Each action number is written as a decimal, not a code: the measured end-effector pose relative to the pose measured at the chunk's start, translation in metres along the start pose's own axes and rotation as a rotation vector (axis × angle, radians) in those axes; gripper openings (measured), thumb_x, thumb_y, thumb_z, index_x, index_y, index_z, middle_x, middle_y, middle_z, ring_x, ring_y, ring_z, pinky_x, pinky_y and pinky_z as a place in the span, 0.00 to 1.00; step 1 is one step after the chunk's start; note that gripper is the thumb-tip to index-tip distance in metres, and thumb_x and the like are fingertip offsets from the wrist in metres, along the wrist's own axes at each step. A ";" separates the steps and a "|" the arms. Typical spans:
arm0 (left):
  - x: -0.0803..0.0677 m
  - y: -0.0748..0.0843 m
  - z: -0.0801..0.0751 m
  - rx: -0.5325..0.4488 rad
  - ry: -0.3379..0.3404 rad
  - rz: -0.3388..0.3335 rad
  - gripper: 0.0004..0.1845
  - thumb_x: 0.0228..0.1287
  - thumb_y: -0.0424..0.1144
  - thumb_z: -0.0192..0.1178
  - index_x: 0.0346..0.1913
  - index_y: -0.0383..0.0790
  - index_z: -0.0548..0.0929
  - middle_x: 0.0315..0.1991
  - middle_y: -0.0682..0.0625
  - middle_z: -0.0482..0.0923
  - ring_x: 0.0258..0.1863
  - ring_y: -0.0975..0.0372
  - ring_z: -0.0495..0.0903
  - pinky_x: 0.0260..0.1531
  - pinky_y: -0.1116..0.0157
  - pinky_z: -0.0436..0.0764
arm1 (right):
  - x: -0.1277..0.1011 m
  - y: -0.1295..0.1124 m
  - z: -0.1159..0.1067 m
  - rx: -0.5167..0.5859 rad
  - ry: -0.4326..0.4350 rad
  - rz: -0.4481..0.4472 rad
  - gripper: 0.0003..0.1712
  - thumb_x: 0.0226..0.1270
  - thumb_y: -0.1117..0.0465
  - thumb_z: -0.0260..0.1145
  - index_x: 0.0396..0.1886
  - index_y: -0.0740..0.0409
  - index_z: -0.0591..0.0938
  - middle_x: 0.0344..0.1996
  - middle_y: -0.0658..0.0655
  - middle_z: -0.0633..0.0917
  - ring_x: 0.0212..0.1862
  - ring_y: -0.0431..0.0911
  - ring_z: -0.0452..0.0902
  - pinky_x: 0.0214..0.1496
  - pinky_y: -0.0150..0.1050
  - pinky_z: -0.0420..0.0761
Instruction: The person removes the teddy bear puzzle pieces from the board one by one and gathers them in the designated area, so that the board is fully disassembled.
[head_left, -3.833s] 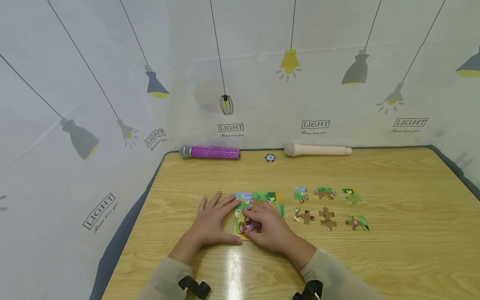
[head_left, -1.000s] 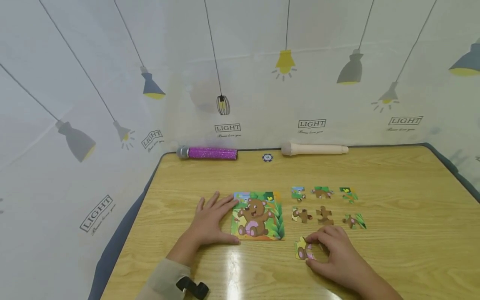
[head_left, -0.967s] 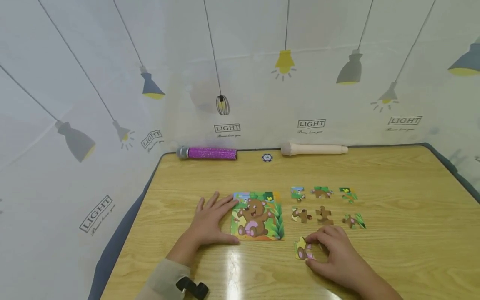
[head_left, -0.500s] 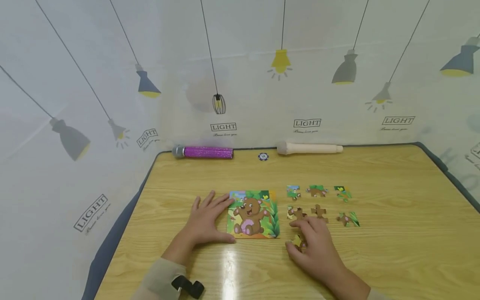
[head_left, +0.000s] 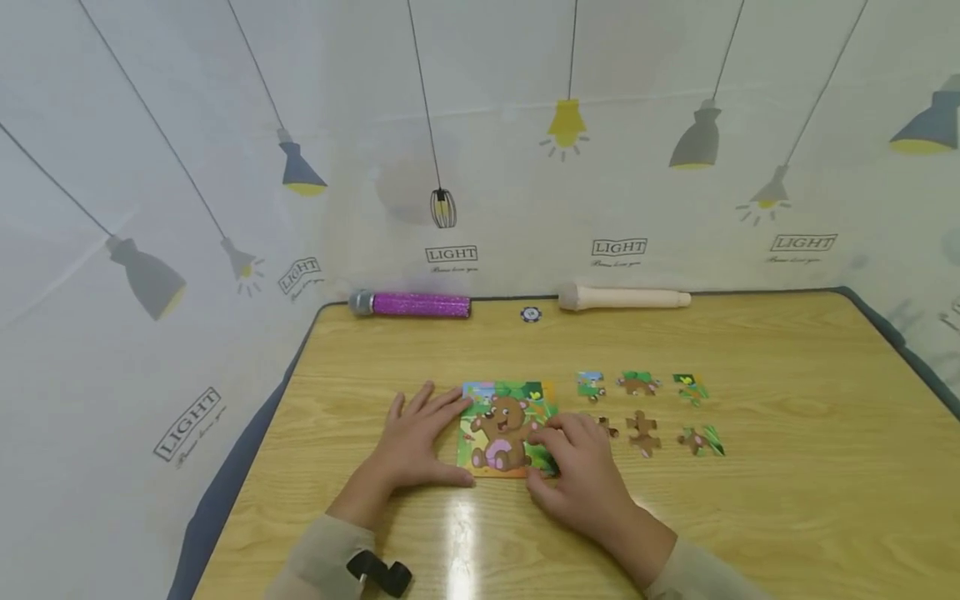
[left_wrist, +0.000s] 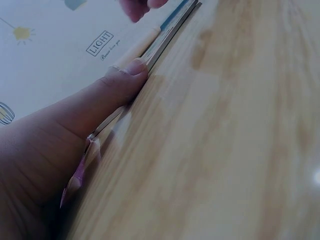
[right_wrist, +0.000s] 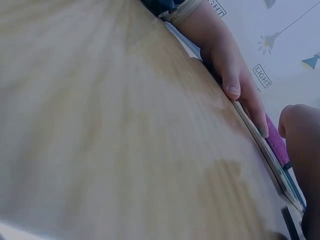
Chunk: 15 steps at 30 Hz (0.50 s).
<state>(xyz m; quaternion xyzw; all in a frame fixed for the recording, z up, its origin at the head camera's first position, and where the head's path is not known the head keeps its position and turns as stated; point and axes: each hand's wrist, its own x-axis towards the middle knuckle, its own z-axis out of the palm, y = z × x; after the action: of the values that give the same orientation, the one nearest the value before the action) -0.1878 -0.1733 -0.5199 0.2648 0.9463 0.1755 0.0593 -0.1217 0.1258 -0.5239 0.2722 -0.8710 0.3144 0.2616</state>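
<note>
A square bear jigsaw board (head_left: 498, 433) lies flat on the table. My left hand (head_left: 412, 442) lies spread on its left side, fingertips at the upper left edge and thumb at the lower left corner. In the left wrist view the thumb (left_wrist: 135, 67) rests against the board's edge. Bent over the lower right part of the board is my right hand (head_left: 585, 475), with index finger and thumb apart and board showing between them. I see no piece between them. Loose jigsaw pieces lie to the right, among them a brown one (head_left: 642, 433); the nearer left ones are partly or fully hidden by the right hand.
Along the far table edge lie a glittery purple microphone (head_left: 420, 304), a poker chip (head_left: 531, 314) and a pale microphone (head_left: 626, 298). Behind them stands a lamp-printed backdrop (head_left: 510, 192). More loose pieces, such as a green one (head_left: 701, 440), lie farther right.
My right hand first bent over the board, then set a yellow and brown jigsaw piece down on the table at right. It has since moved left onto the board. The left hand stays put.
</note>
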 end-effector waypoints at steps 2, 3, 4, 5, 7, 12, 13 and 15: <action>0.000 0.000 0.002 0.006 -0.004 -0.002 0.68 0.40 0.88 0.65 0.86 0.64 0.59 0.86 0.61 0.50 0.86 0.45 0.40 0.76 0.31 0.31 | 0.005 -0.001 0.007 0.003 0.009 -0.014 0.15 0.55 0.56 0.75 0.43 0.53 0.89 0.45 0.51 0.83 0.50 0.51 0.76 0.51 0.56 0.74; 0.001 0.000 0.002 0.006 -0.005 -0.004 0.68 0.40 0.88 0.65 0.86 0.64 0.59 0.86 0.61 0.50 0.86 0.45 0.40 0.76 0.31 0.32 | 0.008 -0.002 0.010 0.007 0.012 -0.017 0.14 0.55 0.56 0.75 0.42 0.52 0.89 0.44 0.51 0.83 0.49 0.51 0.76 0.51 0.55 0.74; 0.001 0.001 0.002 0.008 -0.004 -0.003 0.68 0.40 0.88 0.65 0.86 0.64 0.58 0.86 0.61 0.50 0.86 0.45 0.40 0.76 0.31 0.32 | 0.010 -0.003 0.013 0.011 0.014 -0.018 0.13 0.55 0.56 0.76 0.41 0.52 0.89 0.43 0.50 0.83 0.49 0.50 0.76 0.51 0.54 0.74; 0.001 0.001 0.002 0.008 -0.003 -0.003 0.68 0.40 0.88 0.65 0.86 0.64 0.58 0.86 0.61 0.50 0.86 0.45 0.40 0.76 0.31 0.32 | 0.012 -0.003 0.015 0.017 0.014 -0.016 0.12 0.56 0.56 0.76 0.40 0.52 0.89 0.42 0.50 0.83 0.48 0.49 0.75 0.50 0.53 0.74; 0.001 0.002 0.002 0.004 0.001 -0.001 0.68 0.41 0.87 0.66 0.86 0.63 0.59 0.86 0.60 0.50 0.85 0.45 0.41 0.76 0.30 0.32 | 0.014 -0.003 0.018 0.022 0.007 -0.001 0.11 0.56 0.55 0.78 0.37 0.52 0.88 0.41 0.49 0.82 0.46 0.48 0.74 0.50 0.50 0.74; 0.001 0.002 0.000 0.003 0.005 0.000 0.68 0.41 0.86 0.67 0.86 0.63 0.59 0.86 0.60 0.51 0.85 0.45 0.41 0.76 0.30 0.33 | 0.014 -0.003 0.022 0.013 -0.083 0.086 0.17 0.57 0.46 0.82 0.42 0.49 0.91 0.41 0.47 0.82 0.44 0.44 0.71 0.47 0.45 0.71; 0.001 0.002 0.000 0.004 0.005 0.000 0.68 0.41 0.86 0.67 0.86 0.63 0.59 0.86 0.59 0.51 0.85 0.45 0.41 0.76 0.30 0.33 | 0.013 -0.003 0.022 0.005 -0.111 0.111 0.20 0.57 0.44 0.82 0.44 0.47 0.91 0.41 0.46 0.82 0.44 0.43 0.70 0.47 0.45 0.71; 0.000 0.001 0.000 0.005 0.003 -0.003 0.67 0.41 0.86 0.67 0.86 0.62 0.59 0.86 0.60 0.51 0.86 0.45 0.41 0.76 0.30 0.33 | 0.013 -0.003 0.022 -0.012 -0.166 0.160 0.23 0.56 0.41 0.82 0.47 0.45 0.91 0.43 0.45 0.82 0.45 0.43 0.71 0.48 0.45 0.70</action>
<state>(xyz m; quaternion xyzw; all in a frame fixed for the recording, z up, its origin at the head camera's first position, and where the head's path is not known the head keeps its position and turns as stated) -0.1874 -0.1720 -0.5191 0.2634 0.9473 0.1732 0.0574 -0.1355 0.1040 -0.5291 0.2252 -0.9104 0.3057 0.1644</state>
